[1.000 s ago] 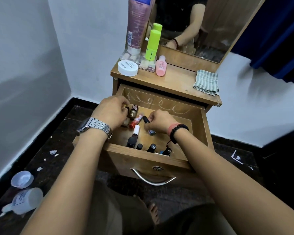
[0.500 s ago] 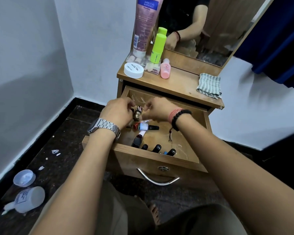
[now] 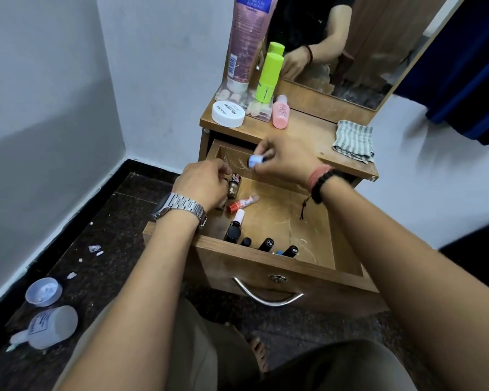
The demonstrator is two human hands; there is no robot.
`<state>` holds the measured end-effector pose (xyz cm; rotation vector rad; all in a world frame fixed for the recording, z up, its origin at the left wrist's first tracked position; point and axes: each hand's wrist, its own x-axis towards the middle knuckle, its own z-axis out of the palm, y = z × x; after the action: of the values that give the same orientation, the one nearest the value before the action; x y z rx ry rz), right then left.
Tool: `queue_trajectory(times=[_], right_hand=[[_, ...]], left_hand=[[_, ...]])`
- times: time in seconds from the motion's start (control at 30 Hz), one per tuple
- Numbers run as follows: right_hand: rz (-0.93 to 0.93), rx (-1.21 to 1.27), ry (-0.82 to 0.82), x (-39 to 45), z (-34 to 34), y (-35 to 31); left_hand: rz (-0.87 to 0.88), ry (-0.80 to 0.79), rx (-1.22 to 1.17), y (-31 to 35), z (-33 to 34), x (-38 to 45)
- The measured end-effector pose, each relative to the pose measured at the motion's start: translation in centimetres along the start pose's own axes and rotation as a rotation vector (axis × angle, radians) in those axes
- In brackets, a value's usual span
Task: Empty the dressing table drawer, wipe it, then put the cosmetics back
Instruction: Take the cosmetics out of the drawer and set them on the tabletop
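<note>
Risk: the small tube [image 3: 255, 160] pinched in the right hand [image 3: 283, 162] could slip back into the drawer [image 3: 347, 261] as it crosses to the counter [image 3: 308, 131].
Left hand [image 3: 202, 183]: curled round a small brown bottle [image 3: 233, 187] at the drawer's back left.
Drawer: open, scratched wood, dark tubes [image 3: 267, 244] lining the front.

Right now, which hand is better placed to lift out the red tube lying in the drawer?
Left. The left hand hovers low inside the drawer, just beside the red tube, though it may already hold a small bottle. The right hand is raised toward the tabletop, pinching a blue-capped item.
</note>
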<state>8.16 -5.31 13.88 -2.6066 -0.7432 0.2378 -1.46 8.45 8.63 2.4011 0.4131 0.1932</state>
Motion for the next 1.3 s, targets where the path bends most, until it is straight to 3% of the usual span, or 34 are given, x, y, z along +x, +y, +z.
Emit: queue_trajectory(times=[0.2,0.53,0.7,0.87,0.93,1.07,1.2,1.3], right_hand=[[-0.051,-0.117,0.244,4.1,-4.6,-2.3],[-0.013,-0.35,0.208,8.5,-4.1,-3.3],[-0.016,-0.346,0.221,7.9,-4.1,-3.1],[-0.195,-0.243,0.468,3.7,-4.7,-5.2],[-0.246,-0.23,0.358,2.0,-3.6,-6.0],[-0.167,-0.429,-0.17,0.6,0.7,-5.0],[-0.1,-0.491,-0.212,2.1,4.5,-1.7],[-0.176,-0.512,-0.181,2.5,5.5,-0.3]], left_hand=[[-0.008,-0.013,-0.041,0.0,-0.1,-0.1],[-0.023,-0.008,-0.07,-0.2,0.0,0.1],[-0.027,-0.011,-0.081,-0.3,0.2,0.2],[-0.057,0.07,-0.144,-0.5,0.1,0.5],[-0.08,0.132,-0.146,-0.5,0.1,0.4],[-0.12,0.168,-0.151,-0.3,-0.1,0.2],[-0.125,0.163,-0.17,-0.2,-0.4,-0.1],[-0.123,0.159,-0.171,-0.1,-0.5,-0.1]])
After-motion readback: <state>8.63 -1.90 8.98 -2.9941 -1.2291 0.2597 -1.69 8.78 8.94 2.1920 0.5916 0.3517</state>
